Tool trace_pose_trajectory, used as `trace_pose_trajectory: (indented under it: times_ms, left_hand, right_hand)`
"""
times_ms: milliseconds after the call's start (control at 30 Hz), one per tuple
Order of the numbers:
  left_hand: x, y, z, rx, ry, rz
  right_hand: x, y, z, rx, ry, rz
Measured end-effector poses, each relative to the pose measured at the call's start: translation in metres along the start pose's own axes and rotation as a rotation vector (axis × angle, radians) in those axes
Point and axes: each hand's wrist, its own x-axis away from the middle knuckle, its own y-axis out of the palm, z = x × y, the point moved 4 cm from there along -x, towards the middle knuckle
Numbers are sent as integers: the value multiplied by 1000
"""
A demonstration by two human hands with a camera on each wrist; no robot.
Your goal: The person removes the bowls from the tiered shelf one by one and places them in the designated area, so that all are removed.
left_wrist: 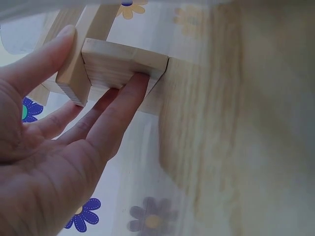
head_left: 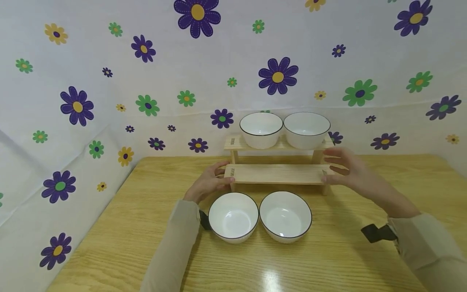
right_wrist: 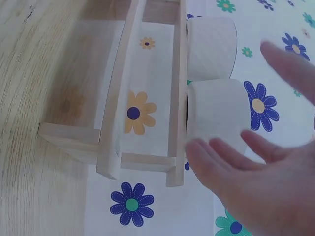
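A two-tier wooden rack (head_left: 277, 174) stands on the table against the backdrop. My left hand (head_left: 208, 182) grips the left end of its lower shelf; in the left wrist view the thumb lies along the board (left_wrist: 74, 73) and the fingers reach the leg below. At the rack's right end is my right hand (head_left: 348, 170), fingers spread and thumb apart, holding nothing. Two white dark-rimmed bowls, one left (head_left: 260, 140) and one right (head_left: 306, 140), sit side by side on the upper shelf. The right wrist view shows my fingertips overlapping the nearer bowl (right_wrist: 216, 108).
Two more white bowls, a left one (head_left: 235, 215) and a right one (head_left: 285, 215), stand side by side on the wood-grain table (head_left: 120, 235) in front of the rack, between my forearms. A flower-patterned cloth (head_left: 204, 73) hangs behind the table and along its left side.
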Motion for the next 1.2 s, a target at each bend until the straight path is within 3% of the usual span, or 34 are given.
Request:
trace_pose_trajectory:
  times_ms: [167,333,600,1200]
  left_hand:
    - [0,0,-1,-6,2,3]
    - [1,0,-1,2,1,4]
    - [2,-1,0,-3,-2,3]
    - [1,0,0,-8,-2,6]
  right_hand:
    - [-3,-6,-2,-49,38,159]
    - [-8,-10,1,-46,66,236]
    - [-18,-14,5,-75,133,268]
    - [-47,-14,7,-162,136,308]
